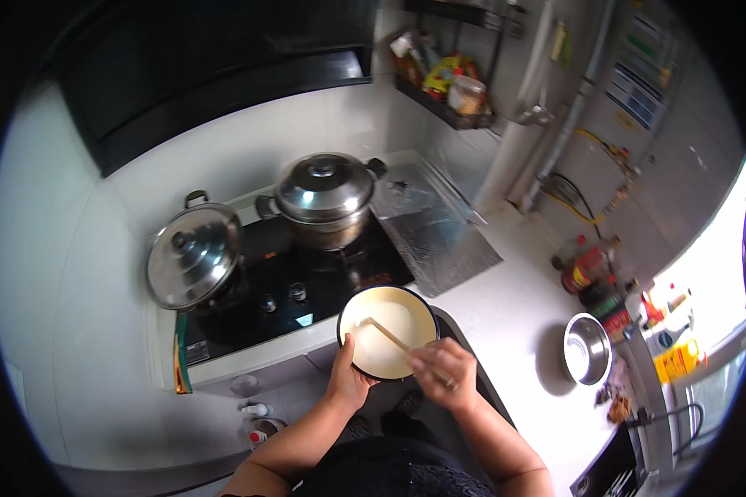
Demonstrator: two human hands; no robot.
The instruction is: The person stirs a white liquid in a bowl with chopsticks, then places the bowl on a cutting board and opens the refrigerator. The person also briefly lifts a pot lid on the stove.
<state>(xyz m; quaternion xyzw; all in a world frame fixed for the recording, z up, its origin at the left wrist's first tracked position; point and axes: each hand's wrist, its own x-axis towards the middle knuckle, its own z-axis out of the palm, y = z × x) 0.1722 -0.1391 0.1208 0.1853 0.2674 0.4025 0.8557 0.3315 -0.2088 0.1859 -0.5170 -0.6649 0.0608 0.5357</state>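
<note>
A cream enamel bowl (420,315) with a dark rim is in front of me, held off the counter at the front edge of the stove. My left hand (348,383) grips its near left side, the thumb up on the rim. White contents (379,354) cover the bottom; I cannot tell if they are powder or liquid. Closed around light wooden chopsticks (388,334), my right hand (446,374) is over the bowl's right edge. Their tips slant down into the white contents. Whether it is one stick or a pair is hard to see.
On the black cooktop (278,269) stand a lidded steel steamer pot (327,195) and a lidded wok (192,257). A steel basin (587,348) sits on the right counter (514,319), near several bottles (588,267). A wall rack (448,103) hangs beyond.
</note>
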